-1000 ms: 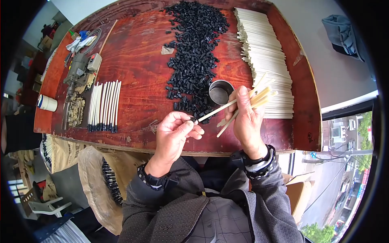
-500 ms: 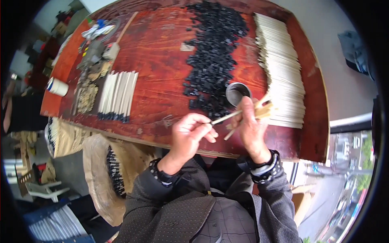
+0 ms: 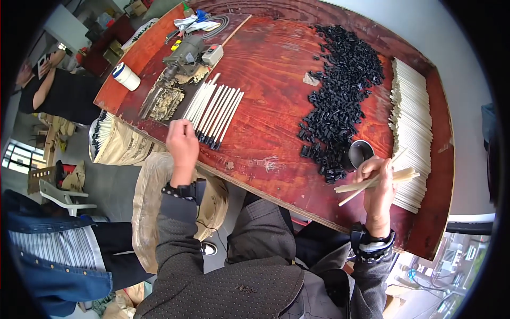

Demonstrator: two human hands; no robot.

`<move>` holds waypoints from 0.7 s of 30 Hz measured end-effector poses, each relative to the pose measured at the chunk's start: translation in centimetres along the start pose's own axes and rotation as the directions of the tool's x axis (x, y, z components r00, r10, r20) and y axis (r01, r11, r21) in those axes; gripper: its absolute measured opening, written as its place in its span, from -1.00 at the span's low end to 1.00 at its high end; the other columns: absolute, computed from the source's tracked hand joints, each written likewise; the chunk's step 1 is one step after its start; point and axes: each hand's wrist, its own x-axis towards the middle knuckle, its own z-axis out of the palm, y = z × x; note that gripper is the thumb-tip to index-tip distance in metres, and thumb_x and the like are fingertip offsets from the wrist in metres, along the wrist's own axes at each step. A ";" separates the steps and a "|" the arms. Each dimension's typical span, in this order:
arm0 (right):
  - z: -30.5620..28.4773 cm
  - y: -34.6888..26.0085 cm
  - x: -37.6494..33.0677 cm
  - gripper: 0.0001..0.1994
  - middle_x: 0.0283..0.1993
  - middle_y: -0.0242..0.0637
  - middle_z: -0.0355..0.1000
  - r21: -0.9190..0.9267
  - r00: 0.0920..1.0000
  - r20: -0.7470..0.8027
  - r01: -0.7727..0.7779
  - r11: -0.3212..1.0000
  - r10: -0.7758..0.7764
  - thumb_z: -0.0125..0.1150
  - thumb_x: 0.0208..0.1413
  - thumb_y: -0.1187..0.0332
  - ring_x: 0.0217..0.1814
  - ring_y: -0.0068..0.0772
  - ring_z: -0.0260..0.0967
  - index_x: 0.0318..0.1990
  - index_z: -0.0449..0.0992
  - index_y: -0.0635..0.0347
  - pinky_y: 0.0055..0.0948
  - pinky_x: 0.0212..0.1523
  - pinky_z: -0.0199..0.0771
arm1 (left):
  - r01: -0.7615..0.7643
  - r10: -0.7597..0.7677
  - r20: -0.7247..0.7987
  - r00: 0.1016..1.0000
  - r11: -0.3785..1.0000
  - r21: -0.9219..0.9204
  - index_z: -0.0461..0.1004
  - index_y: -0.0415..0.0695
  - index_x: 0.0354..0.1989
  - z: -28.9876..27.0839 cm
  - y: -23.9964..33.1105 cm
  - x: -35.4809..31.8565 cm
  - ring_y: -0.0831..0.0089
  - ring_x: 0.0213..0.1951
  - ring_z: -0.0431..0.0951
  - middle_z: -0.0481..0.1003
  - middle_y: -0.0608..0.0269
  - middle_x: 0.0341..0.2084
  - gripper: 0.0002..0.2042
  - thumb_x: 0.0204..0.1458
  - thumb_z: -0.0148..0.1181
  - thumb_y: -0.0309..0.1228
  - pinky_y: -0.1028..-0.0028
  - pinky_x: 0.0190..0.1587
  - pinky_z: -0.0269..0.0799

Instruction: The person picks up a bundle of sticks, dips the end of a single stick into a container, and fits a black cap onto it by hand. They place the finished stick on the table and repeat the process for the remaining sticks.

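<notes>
A small power tool (image 3: 183, 53) lies at the far left of the reddish wooden desk (image 3: 276, 69), with a white switch box (image 3: 212, 54) just beside it, crumpled cloths (image 3: 194, 22) behind it and a patch of pale shavings (image 3: 166, 102) in front. A white roll of tape (image 3: 126, 76) stands near the desk's left edge. Below that edge sits a sack (image 3: 114, 139) of black-tipped sticks, and a white chair (image 3: 64, 196) stands on the floor.

Pale wooden sticks (image 3: 378, 179) bunched, tilted, perhaps 4, black-tipped finished row (image 3: 215, 110) flat
</notes>
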 end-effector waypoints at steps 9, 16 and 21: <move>-1.9 -0.2 0.4 -0.47 -0.53 -0.34 0.29 -0.314 0.997 -0.056 -0.072 0.947 0.057 -0.18 0.48 -0.03 -0.54 -0.50 0.24 -0.44 0.38 0.20 -0.45 -0.45 0.34 | -0.177 0.164 0.073 0.984 0.956 0.236 0.53 -0.20 -0.27 0.9 -0.5 -1.2 0.09 -0.20 0.55 0.53 0.06 -0.28 -0.93 0.08 0.19 -0.55 0.24 -0.13 0.48; -2.1 -0.7 -0.5 -0.55 -0.53 -0.32 0.34 -0.233 0.990 -0.142 -0.023 0.972 -0.011 -0.01 0.44 0.03 -0.59 -0.55 0.26 -0.39 0.45 0.22 -0.53 -0.54 0.33 | -0.085 0.356 0.450 0.819 0.851 -0.519 0.57 -0.26 -0.08 5.3 16.0 -6.6 0.13 -0.19 0.58 0.53 0.02 -0.22 -0.81 0.13 0.19 -0.59 0.27 -0.12 0.52; -3.3 -0.7 -1.2 -0.56 -0.55 -0.34 0.33 -0.251 0.994 -0.108 -0.022 0.968 -0.005 0.02 0.43 0.05 -0.61 -0.56 0.25 -0.39 0.45 0.24 -0.53 -0.57 0.32 | -0.222 0.484 0.490 0.725 0.838 -0.498 0.55 -0.29 -0.11 7.5 18.6 -7.2 0.03 -0.21 0.55 0.48 0.00 -0.27 -0.78 0.04 0.22 -0.65 0.20 -0.15 0.52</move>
